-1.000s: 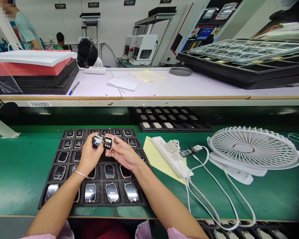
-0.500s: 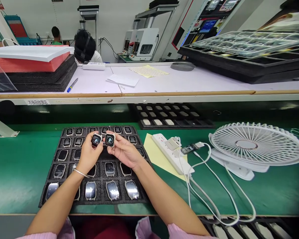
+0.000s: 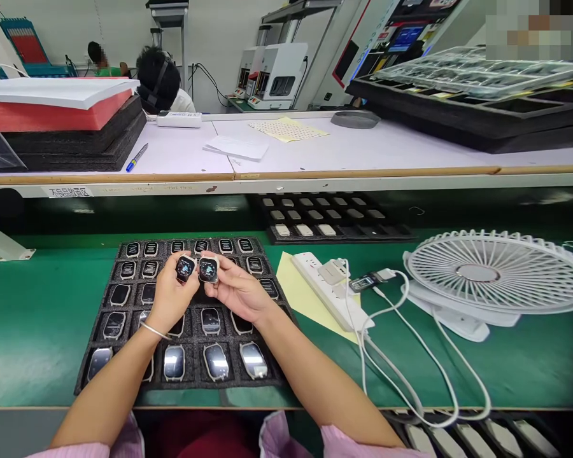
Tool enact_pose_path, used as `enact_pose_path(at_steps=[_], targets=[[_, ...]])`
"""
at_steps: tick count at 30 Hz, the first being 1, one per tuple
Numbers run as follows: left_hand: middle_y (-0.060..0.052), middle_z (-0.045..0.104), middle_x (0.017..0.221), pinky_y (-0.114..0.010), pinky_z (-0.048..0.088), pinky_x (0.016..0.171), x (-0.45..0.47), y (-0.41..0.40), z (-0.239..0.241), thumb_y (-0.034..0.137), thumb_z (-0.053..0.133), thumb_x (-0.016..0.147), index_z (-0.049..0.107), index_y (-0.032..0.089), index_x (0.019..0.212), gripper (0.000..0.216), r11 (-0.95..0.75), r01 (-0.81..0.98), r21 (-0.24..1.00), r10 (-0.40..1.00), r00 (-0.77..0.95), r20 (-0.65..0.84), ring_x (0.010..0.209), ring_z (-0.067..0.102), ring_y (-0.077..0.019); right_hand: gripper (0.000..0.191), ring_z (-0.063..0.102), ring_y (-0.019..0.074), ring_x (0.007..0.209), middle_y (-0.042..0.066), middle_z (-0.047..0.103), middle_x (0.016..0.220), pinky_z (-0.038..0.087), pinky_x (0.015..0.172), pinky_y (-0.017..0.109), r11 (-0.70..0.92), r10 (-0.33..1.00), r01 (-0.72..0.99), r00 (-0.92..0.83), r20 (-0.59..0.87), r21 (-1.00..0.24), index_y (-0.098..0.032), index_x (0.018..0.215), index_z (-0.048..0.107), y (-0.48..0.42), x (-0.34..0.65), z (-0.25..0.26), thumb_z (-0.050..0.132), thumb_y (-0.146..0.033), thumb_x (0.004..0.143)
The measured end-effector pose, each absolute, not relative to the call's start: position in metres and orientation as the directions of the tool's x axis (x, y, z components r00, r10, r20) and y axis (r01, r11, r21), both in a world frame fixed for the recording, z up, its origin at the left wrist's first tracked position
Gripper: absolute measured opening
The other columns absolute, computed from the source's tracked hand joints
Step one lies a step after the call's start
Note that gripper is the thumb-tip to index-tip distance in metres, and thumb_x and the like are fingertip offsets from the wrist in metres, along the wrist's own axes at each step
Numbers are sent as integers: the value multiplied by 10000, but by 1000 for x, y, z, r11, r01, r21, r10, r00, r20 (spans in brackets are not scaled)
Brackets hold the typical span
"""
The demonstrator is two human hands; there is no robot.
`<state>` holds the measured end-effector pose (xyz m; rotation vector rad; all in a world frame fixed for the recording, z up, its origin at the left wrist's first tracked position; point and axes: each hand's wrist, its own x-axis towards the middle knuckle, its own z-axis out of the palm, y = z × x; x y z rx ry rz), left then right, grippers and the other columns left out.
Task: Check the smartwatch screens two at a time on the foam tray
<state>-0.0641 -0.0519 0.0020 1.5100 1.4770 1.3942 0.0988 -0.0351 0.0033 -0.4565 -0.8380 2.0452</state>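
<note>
Two smartwatches without straps are held side by side, screens lit and facing me. My left hand [image 3: 172, 292] is closed on the left smartwatch [image 3: 186, 268]. The right smartwatch [image 3: 209, 270] is gripped by the fingers of my right hand [image 3: 236, 289], its palm turned partly up. Both hands hover over a black foam tray [image 3: 195, 375] holding rows of similar watch bodies, such as a dark-screened one [image 3: 174, 362] at the front. Several in the far rows show lit text. My hands and forearms hide part of the tray.
Right of the tray, a white power strip [image 3: 332, 289] with cables lies on yellow paper [image 3: 286, 280], near a white fan [image 3: 477, 273]. Another watch tray [image 3: 344, 238] sits under the raised shelf [image 3: 286, 152]. A person [image 3: 160, 83] is beyond the shelf.
The right smartwatch has shifted slightly left and tilted a little in my right hand. My left hand and its watch stay almost the same. The camera view has moved slightly.
</note>
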Motion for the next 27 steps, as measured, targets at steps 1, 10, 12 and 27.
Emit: enact_pose_path(at_steps=[1,10,12,27], targets=[[-70,706,1048,-319,538,819,-64,-52,2,278,638,778,613,177,1137,373,-203,318,926,948,-171,267,900,678,-186,441,615,106,671,4,705,988,497,691,282,-404,826,-578,-563,-12,-709,-255,1180,682,-36,99,3,817,-294,762],[-60,709,1022,-303,533,788,-62,-53,4,289,642,789,613,184,1123,351,-213,298,931,947,-172,272,868,672,-177,456,604,118,679,6,686,1002,505,713,306,-396,831,-558,-555,-27,-729,-256,1190,666,-37,99,3,812,-307,761],[-62,707,1033,-308,532,800,-62,-53,4,292,640,794,612,186,1122,346,-218,292,931,947,-169,275,885,671,-181,451,602,119,682,7,680,1012,505,716,310,-392,833,-558,-553,-25,-731,-257,1186,669,-37,98,3,811,-304,760],[-67,702,1037,-298,520,783,-64,-52,2,324,635,820,603,175,1154,367,-213,257,943,955,-151,257,871,661,-175,436,627,116,690,1,668,1008,510,736,311,-410,823,-563,-567,-26,-718,-265,1188,676,-37,99,3,808,-302,774]])
